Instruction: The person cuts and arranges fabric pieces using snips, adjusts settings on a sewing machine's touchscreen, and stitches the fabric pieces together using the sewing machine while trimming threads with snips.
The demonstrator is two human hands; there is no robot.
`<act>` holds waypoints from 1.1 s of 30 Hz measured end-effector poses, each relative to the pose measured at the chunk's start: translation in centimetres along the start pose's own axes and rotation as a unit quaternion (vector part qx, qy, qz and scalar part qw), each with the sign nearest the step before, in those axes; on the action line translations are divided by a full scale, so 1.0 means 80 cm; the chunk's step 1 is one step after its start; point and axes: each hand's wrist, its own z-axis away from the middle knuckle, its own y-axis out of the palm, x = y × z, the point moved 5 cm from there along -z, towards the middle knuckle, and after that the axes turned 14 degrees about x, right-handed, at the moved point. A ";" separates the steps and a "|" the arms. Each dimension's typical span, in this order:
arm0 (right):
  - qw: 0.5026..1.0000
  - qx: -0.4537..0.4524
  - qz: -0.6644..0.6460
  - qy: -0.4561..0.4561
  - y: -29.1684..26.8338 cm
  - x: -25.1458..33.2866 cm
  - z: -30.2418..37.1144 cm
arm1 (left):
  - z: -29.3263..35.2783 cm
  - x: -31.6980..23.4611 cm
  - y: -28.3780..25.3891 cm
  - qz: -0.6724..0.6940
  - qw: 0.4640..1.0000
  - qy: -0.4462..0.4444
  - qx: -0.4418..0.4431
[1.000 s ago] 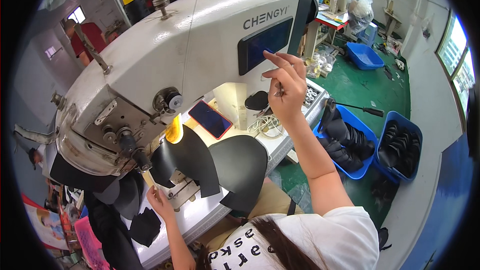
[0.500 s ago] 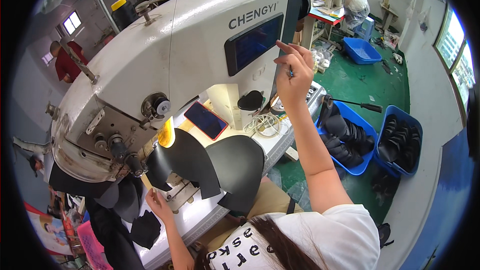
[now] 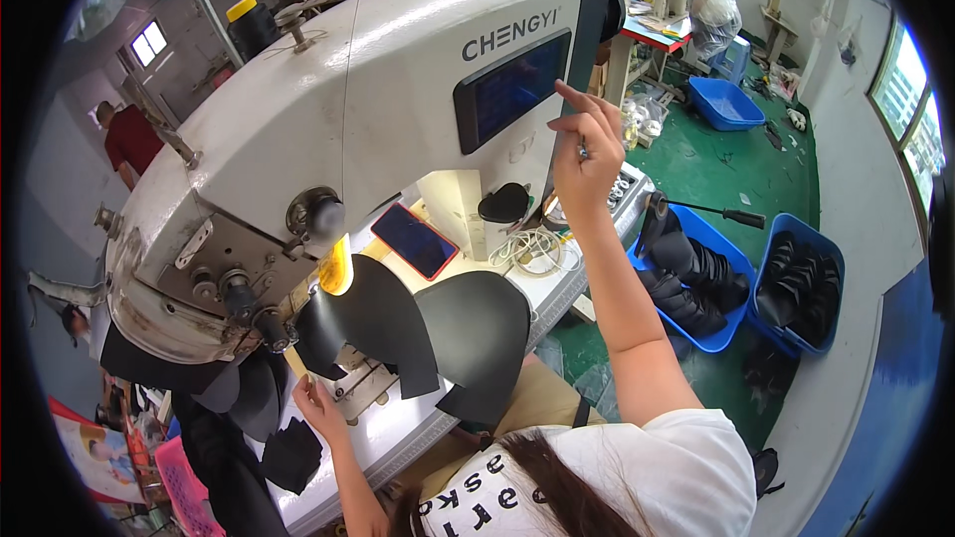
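A big white industrial sewing machine [image 3: 328, 119] fills the middle of the view. My right hand [image 3: 585, 154] is raised beside its dark touch screen [image 3: 509, 88], index finger stretched toward the screen's right edge; a small thin object may sit between thumb and fingers, too small to tell. My left hand [image 3: 318, 406] is low on the machine bed, pinching the edge of a curved black leather piece [image 3: 383, 323] under the needle area. A second black piece [image 3: 477, 333] hangs over the table's front edge.
A phone with a red case [image 3: 414, 241] and a coil of white cord [image 3: 534, 251] lie on the white table [image 3: 398, 438]. Two blue bins [image 3: 741, 273] of black shoe parts stand on the green floor at right. A person in red [image 3: 127, 142] stands far left.
My right hand has risen and moved toward the screen's right edge, index finger now extended. The view has shifted closer to the machine. My left hand stays at the black piece.
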 end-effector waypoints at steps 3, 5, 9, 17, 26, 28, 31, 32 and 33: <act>0.998 0.048 -0.013 0.036 0.009 -0.004 0.000 | 0.000 0.000 0.001 0.011 1.000 0.010 -0.005; 1.000 0.010 -0.005 -0.005 0.003 0.000 0.001 | 0.000 0.004 -0.001 0.005 1.000 0.000 0.000; 0.999 0.045 -0.010 0.002 0.011 0.001 0.003 | -0.001 0.002 0.000 0.002 1.000 0.013 -0.002; 1.000 0.026 -0.016 -0.003 0.007 0.004 0.001 | -0.001 0.000 0.002 -0.012 1.000 0.001 0.001; 0.999 0.005 -0.040 -0.003 0.005 0.004 0.002 | 0.000 0.007 -0.001 -0.011 1.000 0.008 -0.005; 0.998 0.049 -0.039 0.009 0.012 0.003 0.002 | 0.000 0.002 0.000 -0.009 1.000 0.012 -0.006; 0.999 0.016 -0.043 0.013 0.008 0.000 0.005 | 0.000 0.000 0.000 -0.014 1.000 0.007 -0.003; 0.999 0.016 -0.044 0.013 0.009 -0.001 0.005 | -0.001 0.001 0.000 -0.021 1.000 -0.002 0.001; 0.999 0.032 -0.038 0.008 0.011 0.000 0.005 | -0.001 0.001 0.000 -0.021 1.000 -0.003 0.001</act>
